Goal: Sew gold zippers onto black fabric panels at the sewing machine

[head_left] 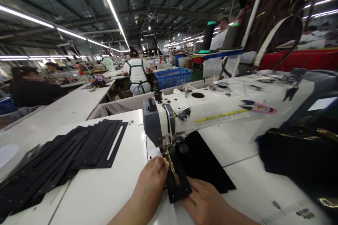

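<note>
A narrow black strip with a gold zipper [177,179] lies under the needle of the white sewing machine [211,109]. My left hand [151,182] presses flat on the strip's left edge, fingertips by the presser foot. My right hand [204,200] rests on the strip's lower right end, thumb on the black material. A larger black panel [204,168] lies beneath, to the right of the needle.
A fanned stack of black slotted panels [60,158] covers the table's left side. Black bags with gold trim [303,158] sit at the right. Pink thread snips [260,107] lie on the machine arm. Other people work at tables behind, near a blue basket [173,76].
</note>
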Motion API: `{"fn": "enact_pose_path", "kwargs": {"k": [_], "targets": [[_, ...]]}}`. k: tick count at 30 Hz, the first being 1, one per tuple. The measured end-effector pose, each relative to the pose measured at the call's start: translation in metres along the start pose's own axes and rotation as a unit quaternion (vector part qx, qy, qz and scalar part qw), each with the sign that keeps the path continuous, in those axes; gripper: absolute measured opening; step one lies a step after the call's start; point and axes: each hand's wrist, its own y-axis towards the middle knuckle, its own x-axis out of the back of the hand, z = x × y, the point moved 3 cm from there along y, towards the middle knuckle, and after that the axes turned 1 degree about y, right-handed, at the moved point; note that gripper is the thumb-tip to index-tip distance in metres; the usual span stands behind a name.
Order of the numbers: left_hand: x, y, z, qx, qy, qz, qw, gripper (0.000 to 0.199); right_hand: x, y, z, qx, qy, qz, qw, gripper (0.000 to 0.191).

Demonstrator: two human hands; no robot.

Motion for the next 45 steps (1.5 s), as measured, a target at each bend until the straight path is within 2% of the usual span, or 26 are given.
{"fn": "enact_pose_path", "kwargs": {"k": [6,9,13,17,19,21,24,27,30,34,38,42,45], "targets": [[-0.008,0.007,0.013,0.064,-0.045,0.027,0.997,0.02,-0.013,0.007,-0.014,-0.001,0.019,0.039,0.999,0.033],[-0.012,0.004,0.017,0.063,-0.05,0.009,0.997,0.024,-0.012,0.007,-0.017,-0.017,0.025,0.045,0.999,0.031],[-0.009,-0.001,0.016,0.051,-0.062,-0.002,0.997,0.035,-0.006,0.013,-0.021,-0.088,0.078,0.071,0.99,0.021],[0.001,-0.001,0.01,0.106,-0.094,0.015,0.99,0.042,-0.008,0.03,-0.036,-0.192,0.09,0.103,0.972,0.015],[0.005,0.0,0.007,0.137,-0.094,0.011,0.986,0.04,-0.013,0.04,-0.046,-0.21,0.136,0.137,0.958,0.012],[0.007,0.0,0.004,0.152,-0.085,0.001,0.985,0.038,-0.018,0.049,-0.053,-0.197,0.186,0.171,0.947,0.013],[0.003,-0.001,0.002,0.136,-0.067,-0.008,0.988,0.03,-0.021,0.054,-0.061,-0.178,0.197,0.196,0.944,0.018],[-0.001,-0.004,0.001,0.091,-0.039,-0.017,0.995,0.022,-0.022,0.051,-0.068,-0.191,0.167,0.159,0.954,0.015],[-0.005,-0.005,0.001,0.048,-0.015,-0.013,0.999,0.026,-0.026,0.044,-0.073,-0.229,0.187,0.139,0.945,0.014],[-0.007,-0.004,0.003,0.046,-0.01,0.015,0.999,0.026,-0.031,0.038,-0.075,-0.26,0.177,0.156,0.936,0.015],[-0.006,-0.001,0.002,0.036,-0.015,0.028,0.999,0.025,-0.037,0.035,-0.079,-0.327,0.053,0.168,0.929,0.014],[-0.003,0.003,-0.001,0.037,-0.025,0.034,0.998,0.024,-0.049,0.038,-0.089,-0.384,0.008,0.171,0.908,0.025],[0.003,0.004,-0.003,0.044,-0.035,0.035,0.998,0.025,-0.046,0.039,-0.088,-0.386,0.001,0.168,0.907,0.029]]}}
